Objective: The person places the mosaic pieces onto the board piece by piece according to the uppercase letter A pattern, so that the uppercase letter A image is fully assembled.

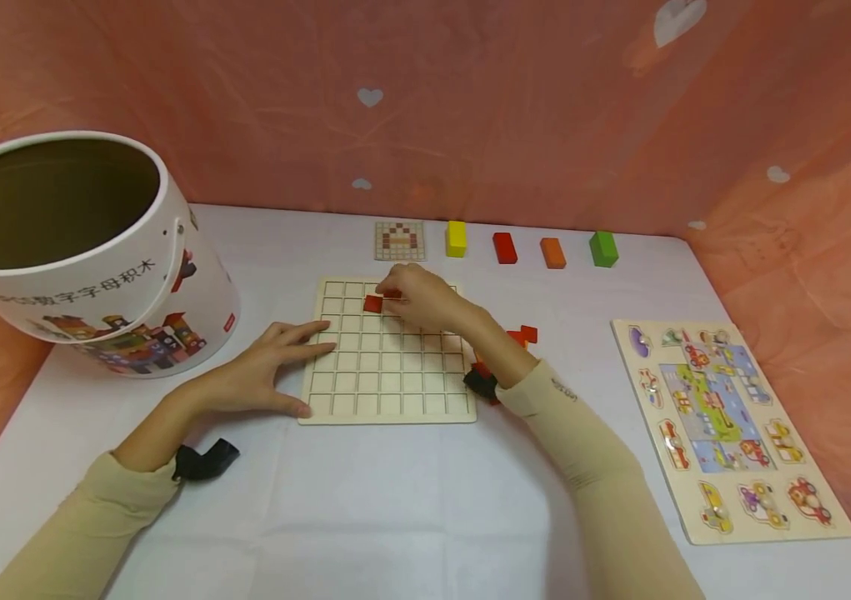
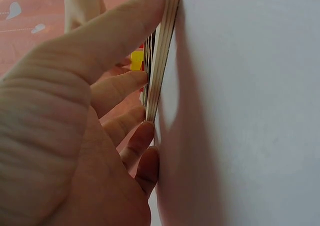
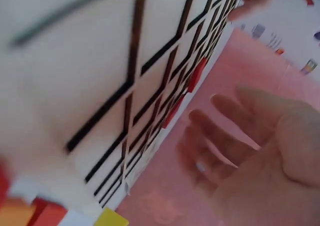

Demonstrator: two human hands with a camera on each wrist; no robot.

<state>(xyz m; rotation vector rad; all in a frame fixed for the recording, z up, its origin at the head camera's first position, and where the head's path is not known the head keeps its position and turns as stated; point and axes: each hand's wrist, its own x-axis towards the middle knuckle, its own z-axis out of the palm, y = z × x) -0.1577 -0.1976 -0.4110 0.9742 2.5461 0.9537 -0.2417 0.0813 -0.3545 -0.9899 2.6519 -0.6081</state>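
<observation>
- Well, your red tile (image 1: 373, 304) lies on the board (image 1: 387, 383), near its far edge and a little left of its middle; a second red tile (image 1: 392, 293) is just beside it, partly behind your fingers. You can't tell whether either sits flush in its square.
- Both tiles look small, thin and light, stiff and probably smooth, so expect them to slide or tip easily; take one by two opposite edges, between thumb and fingertip.
- The board seems flat, stiff and light enough to shift under a push; its left edge is a sensible place to steady it.
- Your right-hand grip (image 1: 425, 297) is over the board's far part, loosely spread with gaps between the fingers. Nothing shows pinched; whether a fingertip touches the second red tile, you can't tell.
- Your left-hand grip (image 1: 271, 367) is spread wide along the board's left edge, thumb touching near the close corner.
- Loose tiles (image 1: 529, 334) lie on the table (image 1: 365, 500), right of the board.
</observation>
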